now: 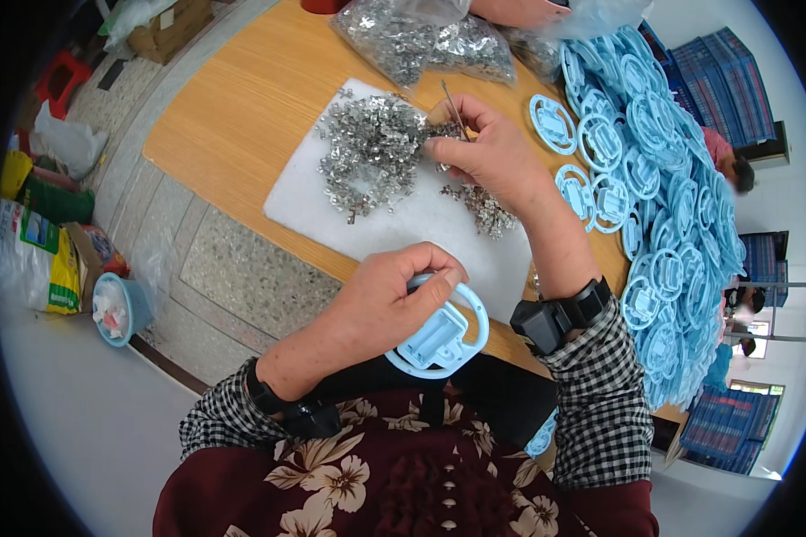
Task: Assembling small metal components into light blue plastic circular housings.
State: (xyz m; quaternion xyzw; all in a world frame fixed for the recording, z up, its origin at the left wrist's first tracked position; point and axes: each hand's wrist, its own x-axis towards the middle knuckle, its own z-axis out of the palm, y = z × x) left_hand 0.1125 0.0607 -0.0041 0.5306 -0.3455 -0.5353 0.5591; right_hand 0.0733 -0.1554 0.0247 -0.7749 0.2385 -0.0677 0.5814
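My left hand point(394, 291) grips the upper rim of a light-blue round plastic part point(436, 340), held above my lap off the table's near edge. The part has a rectangular recess and a curved opening along one side. Over a white foam-like sheet point(304, 192), my right hand point(484, 148) pinches a slim metal tool point(454, 107), its upper end pointing up; the lower end is hidden by my fingers. Those fingertips are at the right side of a large heap of small shiny metal pieces point(367, 148). A smaller cluster of brownish-silver metal pieces point(484, 213) lies below my right hand.
Clear plastic bags of metal pieces point(421, 40) stand at the table's far edge. A tall pile of light-blue plastic parts point(672, 197) covers the right side of the wooden table point(233, 98). A blue bin point(124, 309) and sacks stand on the floor at left. Other people are at far right.
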